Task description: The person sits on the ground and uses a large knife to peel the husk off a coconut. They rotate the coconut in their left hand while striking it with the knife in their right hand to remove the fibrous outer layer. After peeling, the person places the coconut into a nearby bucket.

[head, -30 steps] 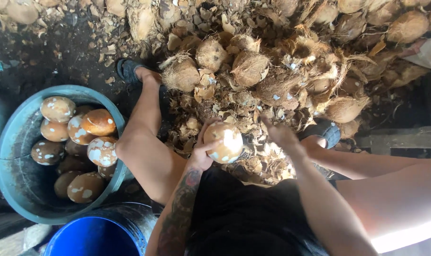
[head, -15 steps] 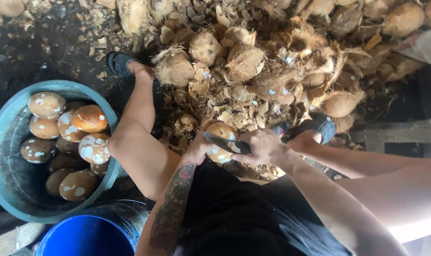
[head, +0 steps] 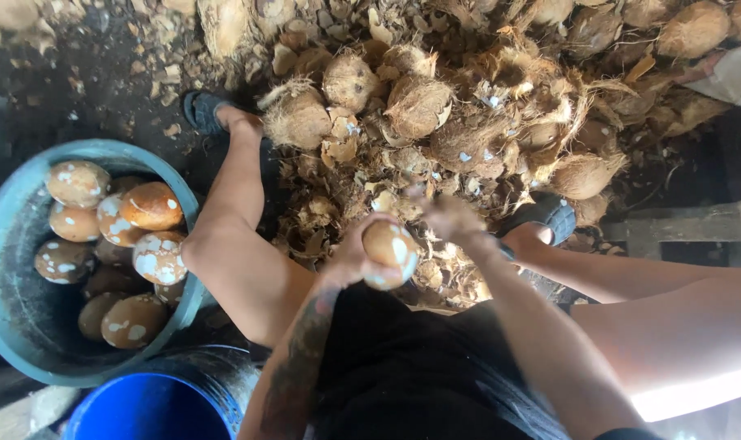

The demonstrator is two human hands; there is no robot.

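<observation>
While the person sits low over the ground, these points show:
Left hand: the left hand (head: 350, 259) is closed around a peeled coconut (head: 389, 253), brown with white patches, held above the lap.
Right hand: the right hand (head: 452, 218) is just beside the coconut; it is blurred, so I cannot tell how far it is open or if it holds something.
Tub: a teal round tub (head: 12, 326) at the left holds more peeled coconuts (head: 146, 208).
Bucket: a blue bucket (head: 142, 407) is cut off by the bottom edge.
Pile: husked coconuts (head: 419, 106) and husk scraps (head: 321, 220) lie near the sandalled feet (head: 542, 220).
Labels: I see no packages or signs.
</observation>
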